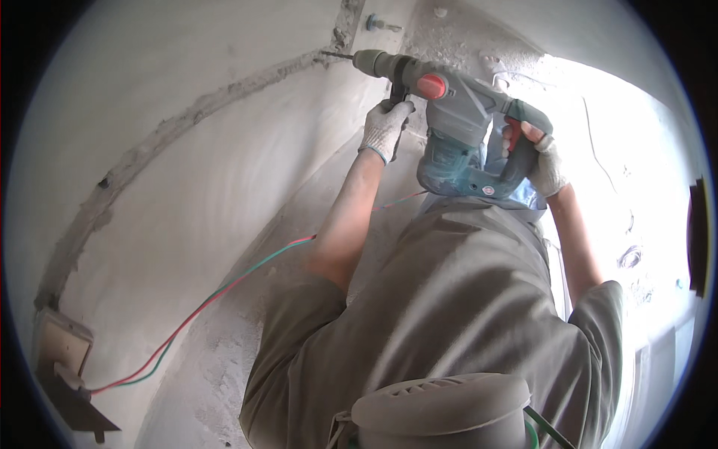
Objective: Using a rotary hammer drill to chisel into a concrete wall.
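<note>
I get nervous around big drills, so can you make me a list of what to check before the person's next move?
1. Left hand around the side handle of the drill: ok.
2. Right hand around the rear grip: ok.
3. Fingers of the right hand fully covered by the glove: not ok, bare skin shows.
4. Drill bit touching the wall: cannot tell; its tip is at the rough groove.
5. Red and green wires away from the bit: ok, they run lower down.
6. Mask fitting snugly: cannot tell, its edge against the face is hidden.
</note>
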The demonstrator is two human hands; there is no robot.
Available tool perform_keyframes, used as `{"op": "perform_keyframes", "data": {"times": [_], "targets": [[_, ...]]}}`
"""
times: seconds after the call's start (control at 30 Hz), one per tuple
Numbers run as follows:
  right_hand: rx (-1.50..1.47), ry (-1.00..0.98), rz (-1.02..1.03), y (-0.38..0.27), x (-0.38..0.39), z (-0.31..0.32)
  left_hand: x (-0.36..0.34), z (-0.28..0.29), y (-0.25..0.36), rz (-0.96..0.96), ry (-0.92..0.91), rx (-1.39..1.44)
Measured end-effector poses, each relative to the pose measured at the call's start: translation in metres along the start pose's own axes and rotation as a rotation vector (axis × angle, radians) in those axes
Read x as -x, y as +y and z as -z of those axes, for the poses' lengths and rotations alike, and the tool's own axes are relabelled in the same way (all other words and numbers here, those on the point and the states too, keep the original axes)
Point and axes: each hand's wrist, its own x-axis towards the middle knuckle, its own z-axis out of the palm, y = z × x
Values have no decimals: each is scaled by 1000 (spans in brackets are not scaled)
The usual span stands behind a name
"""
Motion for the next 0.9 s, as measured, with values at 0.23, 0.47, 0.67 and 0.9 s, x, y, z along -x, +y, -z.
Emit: {"op": "perform_keyframes", "data": {"times": [0.23,0.47,0.67,0.9], "targets": [[112,36,34,-8,7,-19,-2,3,9,-23,-10,60],[-121,109,-68,-8,12,-25,7,7,26,-8,-4,-161],[-273,82,10,-4,17,-37,12,13,36,-6,-17,-230],[-215,175,-42,-16,15,-45,19,15,41,71,10,-277]]}}
